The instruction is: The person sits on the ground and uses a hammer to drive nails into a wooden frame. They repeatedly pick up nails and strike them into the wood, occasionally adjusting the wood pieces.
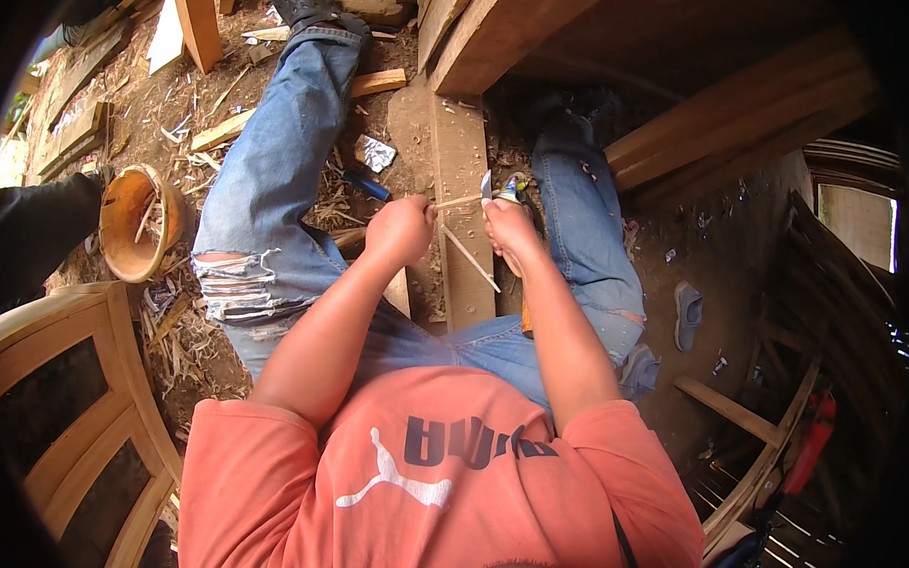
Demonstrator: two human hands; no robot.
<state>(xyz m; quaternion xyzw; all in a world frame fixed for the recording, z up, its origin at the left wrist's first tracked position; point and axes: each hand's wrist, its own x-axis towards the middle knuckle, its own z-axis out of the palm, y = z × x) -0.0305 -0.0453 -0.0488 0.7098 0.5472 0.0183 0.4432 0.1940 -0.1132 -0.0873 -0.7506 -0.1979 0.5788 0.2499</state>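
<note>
My left hand (403,231) is closed around one end of a thin wooden stick (459,201), which points toward my right hand. In my right hand (511,229) is a knife, its short blade (486,186) sticking up from the fist beside the stick's far end. Whether blade and stick touch, I cannot tell. Both hands are over a wooden plank (460,149) that runs between my legs. A second thin stick (471,256) lies slanted across the plank. Just beyond my right hand is a small green and yellow container (512,187), partly hidden.
Left of my leg stands an orange-brown bucket (112,231), near a person's dark sleeve (32,234). A slatted wooden frame (128,396) fills the lower left. Thick beams (749,113) cross the right. A blue-handled object (368,185), silvery wrapper (375,154), wood shavings and a sandal (687,316) lie around.
</note>
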